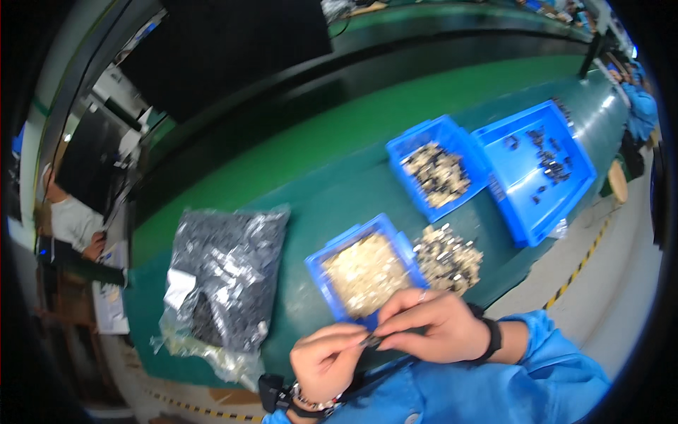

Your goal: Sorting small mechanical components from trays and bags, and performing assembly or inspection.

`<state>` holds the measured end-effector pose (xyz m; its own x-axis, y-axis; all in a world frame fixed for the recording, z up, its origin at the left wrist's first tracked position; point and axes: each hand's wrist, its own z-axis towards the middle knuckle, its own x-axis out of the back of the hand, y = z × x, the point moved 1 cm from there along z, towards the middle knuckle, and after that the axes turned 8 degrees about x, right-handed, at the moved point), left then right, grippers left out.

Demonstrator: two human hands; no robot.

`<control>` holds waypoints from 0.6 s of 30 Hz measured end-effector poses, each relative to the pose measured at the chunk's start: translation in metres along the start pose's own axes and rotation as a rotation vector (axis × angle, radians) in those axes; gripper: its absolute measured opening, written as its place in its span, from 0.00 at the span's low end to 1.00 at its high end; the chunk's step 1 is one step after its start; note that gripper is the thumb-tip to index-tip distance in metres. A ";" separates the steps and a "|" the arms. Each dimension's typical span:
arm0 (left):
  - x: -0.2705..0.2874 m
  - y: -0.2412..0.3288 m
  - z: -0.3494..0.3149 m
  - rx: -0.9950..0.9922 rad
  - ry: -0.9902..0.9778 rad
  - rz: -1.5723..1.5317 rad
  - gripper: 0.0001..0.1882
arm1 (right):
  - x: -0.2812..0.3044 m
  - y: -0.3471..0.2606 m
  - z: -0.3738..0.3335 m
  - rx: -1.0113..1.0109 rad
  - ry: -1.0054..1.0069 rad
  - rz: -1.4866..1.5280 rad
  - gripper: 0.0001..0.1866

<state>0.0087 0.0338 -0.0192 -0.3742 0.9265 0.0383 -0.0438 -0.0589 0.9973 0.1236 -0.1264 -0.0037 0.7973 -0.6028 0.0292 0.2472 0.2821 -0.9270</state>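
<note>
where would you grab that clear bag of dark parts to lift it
Take the plastic bag by its slack, crumpled near end, coming from the bench's front edge. The dark parts fill the middle and far end, so only that loose film gives something to bunch. A second hold at the flat far edge would probably stop it sagging.

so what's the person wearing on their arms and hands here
Both forearms are in bright blue long sleeves. The hands are bare, no gloves. The right hand has a black band at the wrist and a pale ring on one finger. The left hand has a beaded bracelet at the wrist, beside a black strap with a small dark box.
</note>
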 end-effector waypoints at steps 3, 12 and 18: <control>-0.005 0.019 -0.003 -0.013 0.057 0.252 0.05 | -0.006 0.010 -0.001 0.074 -0.001 -0.007 0.09; -0.009 0.010 0.000 -0.167 0.130 0.362 0.05 | -0.025 0.014 -0.004 0.361 0.082 -0.514 0.09; -0.015 0.007 0.001 -0.160 0.016 0.301 0.09 | -0.016 0.016 -0.006 0.376 0.113 -0.508 0.09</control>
<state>0.0150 0.0199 -0.0132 -0.4073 0.8527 0.3271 -0.0736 -0.3876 0.9189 0.1111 -0.1171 -0.0210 0.4724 -0.7992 0.3716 0.7713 0.1707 -0.6132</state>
